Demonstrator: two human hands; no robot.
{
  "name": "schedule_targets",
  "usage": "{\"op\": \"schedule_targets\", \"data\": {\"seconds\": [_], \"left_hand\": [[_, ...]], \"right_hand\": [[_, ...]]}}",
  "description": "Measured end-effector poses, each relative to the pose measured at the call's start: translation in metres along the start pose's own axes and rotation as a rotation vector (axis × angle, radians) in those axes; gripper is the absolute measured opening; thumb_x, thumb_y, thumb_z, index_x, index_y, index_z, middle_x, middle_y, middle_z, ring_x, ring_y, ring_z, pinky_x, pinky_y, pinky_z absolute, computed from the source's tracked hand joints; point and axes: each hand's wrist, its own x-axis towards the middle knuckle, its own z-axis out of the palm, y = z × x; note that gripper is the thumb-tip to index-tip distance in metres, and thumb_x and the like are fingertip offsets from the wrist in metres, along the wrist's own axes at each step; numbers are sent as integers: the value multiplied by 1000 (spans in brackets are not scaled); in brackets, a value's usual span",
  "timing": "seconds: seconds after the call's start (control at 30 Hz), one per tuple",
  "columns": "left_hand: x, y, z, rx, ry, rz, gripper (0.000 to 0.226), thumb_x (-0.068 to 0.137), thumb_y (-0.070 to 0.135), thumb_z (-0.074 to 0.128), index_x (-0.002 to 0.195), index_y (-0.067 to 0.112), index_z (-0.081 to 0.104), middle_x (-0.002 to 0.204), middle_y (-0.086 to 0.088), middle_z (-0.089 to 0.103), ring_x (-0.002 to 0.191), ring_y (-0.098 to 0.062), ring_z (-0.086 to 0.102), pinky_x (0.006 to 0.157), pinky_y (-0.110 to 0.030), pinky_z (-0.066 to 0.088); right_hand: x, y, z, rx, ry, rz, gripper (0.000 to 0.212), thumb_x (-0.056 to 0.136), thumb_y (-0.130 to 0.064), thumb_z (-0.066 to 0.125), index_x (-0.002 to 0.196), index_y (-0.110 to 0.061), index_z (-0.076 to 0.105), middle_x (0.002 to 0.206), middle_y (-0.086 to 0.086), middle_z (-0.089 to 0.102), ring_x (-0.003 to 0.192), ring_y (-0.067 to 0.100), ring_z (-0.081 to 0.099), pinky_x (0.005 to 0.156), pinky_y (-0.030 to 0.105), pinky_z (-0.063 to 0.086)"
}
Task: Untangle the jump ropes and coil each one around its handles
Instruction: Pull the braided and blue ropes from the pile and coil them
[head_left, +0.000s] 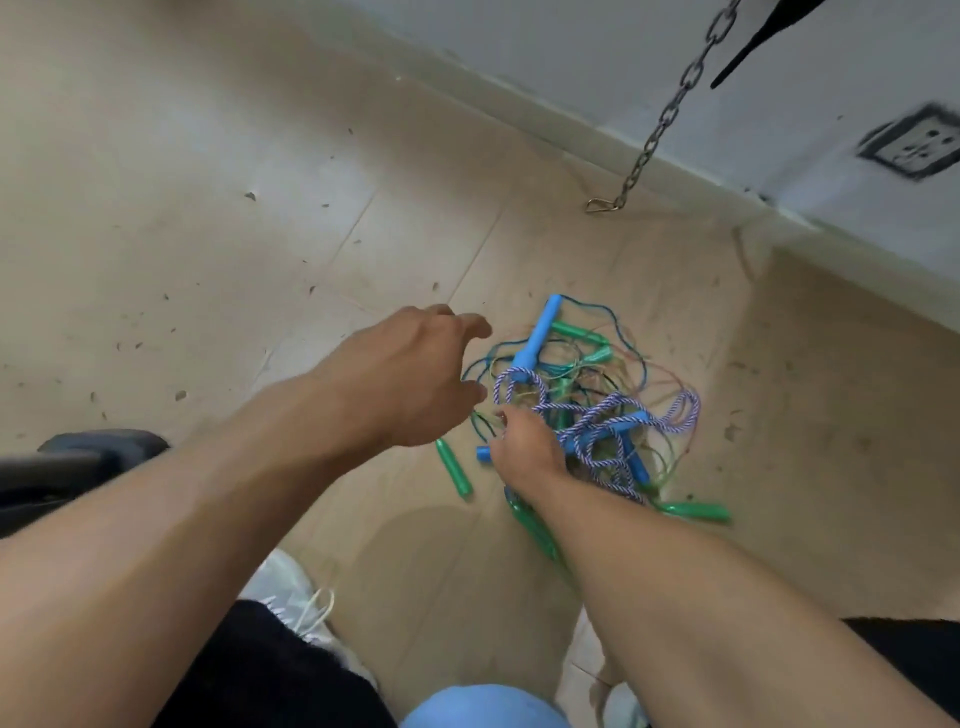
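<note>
A tangle of jump ropes (587, 395) lies on the tiled floor. It holds thin green and blue cords, a purple-and-white braided rope (602, 415), blue handles (540, 332) and green handles (454, 467). My right hand (524, 447) reaches into the near left side of the pile, its fingers curled round a blue handle whose end (483, 453) sticks out to the left. My left hand (415, 374) hovers just left of the pile with fingers spread, holding nothing. Another green handle (696, 512) lies at the pile's near right edge.
A metal chain (665, 119) with a hook hangs down to the floor near the wall behind the pile. A wall socket (914, 145) is at the upper right. A dark object (78, 467) sits at the left. My white shoe (291, 592) stands below the hands.
</note>
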Motion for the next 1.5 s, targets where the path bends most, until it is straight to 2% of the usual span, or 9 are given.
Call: {"op": "schedule_targets", "data": {"seconds": [0.1, 0.37, 0.53, 0.93, 1.1, 1.17, 1.23, 1.33, 1.5], "left_hand": [[2, 10, -5, 77, 36, 33, 58, 95, 47, 55, 149, 37, 35, 145, 5, 48, 135, -21, 43, 102, -40, 44], [-20, 29, 0, 125, 14, 92, 61, 94, 55, 57, 149, 37, 35, 137, 5, 58, 129, -21, 51, 100, -31, 44], [-42, 39, 2, 101, -33, 106, 65, 91, 55, 61, 148, 36, 37, 139, 5, 57, 123, -21, 55, 104, -35, 44], [-100, 84, -13, -205, 292, 258, 89, 86, 37, 76, 156, 18, 24, 154, -8, 41, 138, -23, 43, 101, -27, 37], [-134, 110, -73, -363, 398, 409, 93, 65, 62, 78, 144, 33, 39, 134, 3, 58, 125, -16, 55, 107, -42, 46], [-137, 120, -91, -440, 411, 497, 57, 75, 50, 71, 126, 30, 56, 114, 2, 69, 108, -17, 67, 98, -45, 54], [-134, 123, -101, -481, 422, 533, 20, 96, 23, 56, 116, 25, 59, 99, -2, 75, 91, -20, 74, 87, -42, 58], [-125, 106, -106, -453, 441, 549, 35, 102, 2, 38, 124, 24, 53, 98, -2, 74, 85, -17, 75, 76, -35, 59], [-88, 61, -111, -406, 428, 425, 55, 98, -9, 30, 132, 29, 51, 118, -1, 68, 103, -15, 70, 92, -46, 56]], "right_hand": [[11, 6, 7, -4, 225, 110, 39, 90, -26, 67, 124, -21, 50, 126, 1, 59, 118, 25, 58, 88, 40, 48], [6, 25, -4, -127, 164, 103, 29, 97, -22, 54, 124, -20, 63, 125, 7, 66, 118, 28, 60, 94, 38, 50], [-26, 22, -43, -47, 302, 24, 33, 102, -25, 41, 132, -10, 44, 123, 19, 63, 114, 37, 59, 90, 43, 46], [-193, -32, -296, -71, 320, -560, 16, 99, -36, 60, 94, -23, 66, 70, -5, 61, 69, 18, 56, 65, 32, 43], [-297, -60, -343, 54, 362, -849, 18, 96, -31, 67, 94, -14, 72, 68, 6, 61, 62, 16, 52, 61, 31, 43], [-323, -68, -351, 81, 421, -917, 18, 98, -26, 66, 100, -9, 73, 72, 8, 66, 62, 13, 56, 60, 26, 47], [-325, -69, -352, 105, 447, -938, 18, 97, -32, 66, 99, -16, 74, 78, 8, 72, 68, 22, 64, 68, 42, 53], [-299, -63, -348, 94, 484, -895, 18, 95, -41, 66, 93, -24, 74, 73, 2, 71, 70, 32, 66, 68, 46, 54], [-232, -42, -344, 239, 344, -684, 24, 96, -35, 67, 91, -12, 72, 61, 1, 53, 53, 15, 52, 57, 30, 49]]}}
